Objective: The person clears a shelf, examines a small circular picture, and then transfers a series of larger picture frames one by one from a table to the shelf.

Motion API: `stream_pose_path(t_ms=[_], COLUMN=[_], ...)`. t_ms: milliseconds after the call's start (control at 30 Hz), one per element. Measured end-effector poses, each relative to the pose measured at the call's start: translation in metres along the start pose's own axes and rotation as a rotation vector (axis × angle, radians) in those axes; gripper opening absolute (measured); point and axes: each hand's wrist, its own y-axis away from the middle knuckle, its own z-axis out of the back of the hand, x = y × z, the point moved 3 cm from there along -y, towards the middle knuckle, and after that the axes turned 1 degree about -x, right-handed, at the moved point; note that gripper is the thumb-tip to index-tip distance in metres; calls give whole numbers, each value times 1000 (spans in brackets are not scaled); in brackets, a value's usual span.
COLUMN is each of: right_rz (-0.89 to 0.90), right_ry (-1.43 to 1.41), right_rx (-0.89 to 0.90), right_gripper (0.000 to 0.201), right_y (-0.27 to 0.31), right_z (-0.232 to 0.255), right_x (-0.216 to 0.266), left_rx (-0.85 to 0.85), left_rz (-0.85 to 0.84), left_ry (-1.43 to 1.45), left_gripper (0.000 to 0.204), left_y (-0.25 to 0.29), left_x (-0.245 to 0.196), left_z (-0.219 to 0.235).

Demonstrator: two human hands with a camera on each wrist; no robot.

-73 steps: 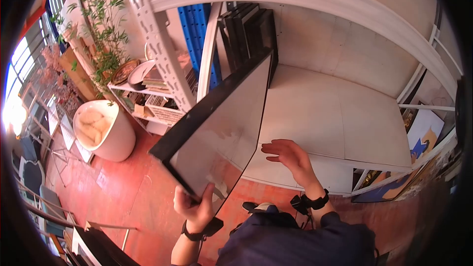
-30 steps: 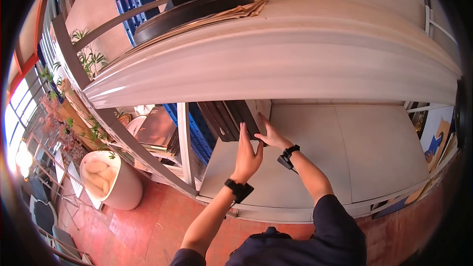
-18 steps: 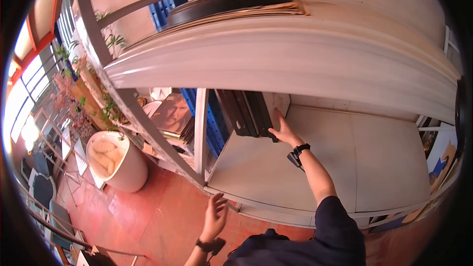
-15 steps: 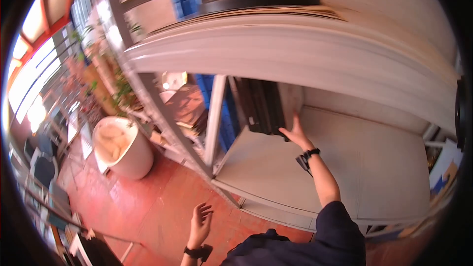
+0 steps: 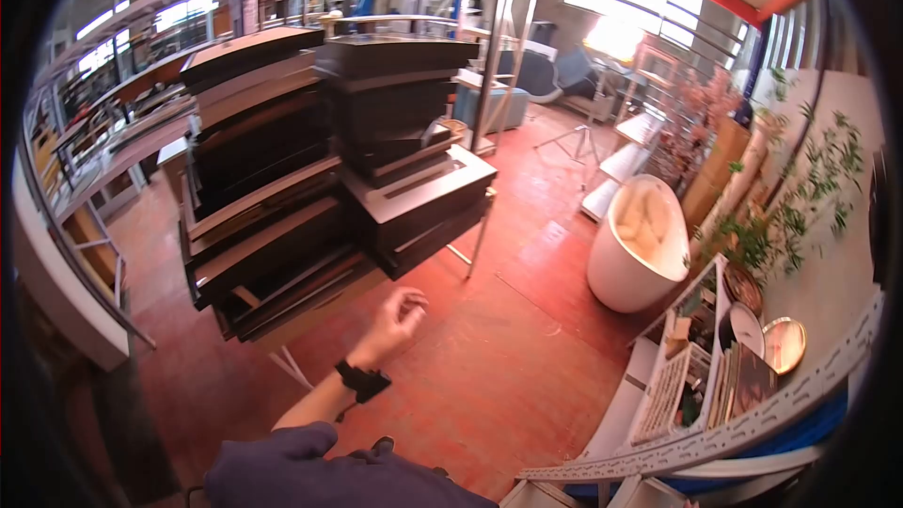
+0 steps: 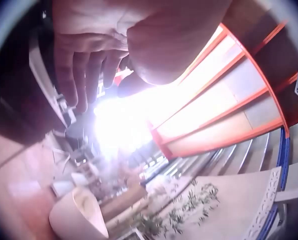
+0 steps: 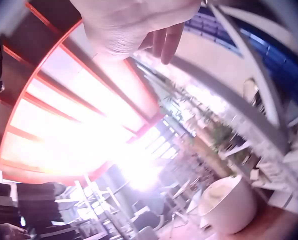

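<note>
My left hand is raised over the red floor, its fingers loosely bent and holding nothing. Close beyond it stands a tall stack of dark frames, some with pale edges, its lower front corner nearest the fingers. In the left wrist view the same hand hangs palm-side toward the camera, fingers extended. The head view does not include my right hand; in the right wrist view that hand is at the top, with relaxed fingers and nothing visible in them. Part of it is cut off by the frame edge.
A white tub-shaped chair stands on the floor to the right. Beside it are a low white shelf with flat items and a leafy plant. A perforated metal rack post crosses the lower right. A tripod stands farther back.
The left hand let go of a black-edged framed panel, now out of view. The head view has swung left from the shelf to the stack. The right hand has left the shelved frames.
</note>
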Motion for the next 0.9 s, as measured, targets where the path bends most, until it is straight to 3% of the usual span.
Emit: stream_pose_path(t_ms=[67,167,200,233,300,367,433,467,500,567,600,700,733,900], right_rz=[-29,-77,-194,-189,-162,-211,-160,-355,-353,-332,-321,-375,-423,-546], right_ry=[-71,-229,-247,-270,-328,-397,-495,-560,-563,-565,-546,-525,-487,-499], right_rx=[98,272,384,391,502,532,542,586,581,627,630,638,639,593], right_gripper=[25,24,26,26,28,27,27,26,26,25,24,24,23,23], right_y=[3,15,19,25,42,56,85,91,93,94,101,112,113,139], right_z=[-46,-108,-119,-131,-158,-175,-196,-198,-197,-194,-194,-185,-179,-166], right_x=[19,51,67,73,79,99,88,98,113,136,130,123,121,80], left_rx=[-193,-445,-512,-576,-520,-438,-425,-443,-441,-651,-641,-579,-648,-577], left_rz=[-63,-148,-90,-36,-51,-73,-90,-112,-118,-229,-285,-106,-66,1], left_ry=[-3,41,143,246,621,746,738,706,708,529,490,640,620,642], left_gripper=[21,19,22,26,37,42,47,52,52,57,62,69,72,65], left_y=[-21,-43,-48,-54,-74,-101,-128,-139,-148,-163,-169,-179,-182,-202], left_x=[-13,-65,-87,-106,-126,-143,-159,-167,-171,-182,-187,-194,-197,-196], left_z=[70,170,200,228,281,321,344,349,354,368,378,391,393,423])
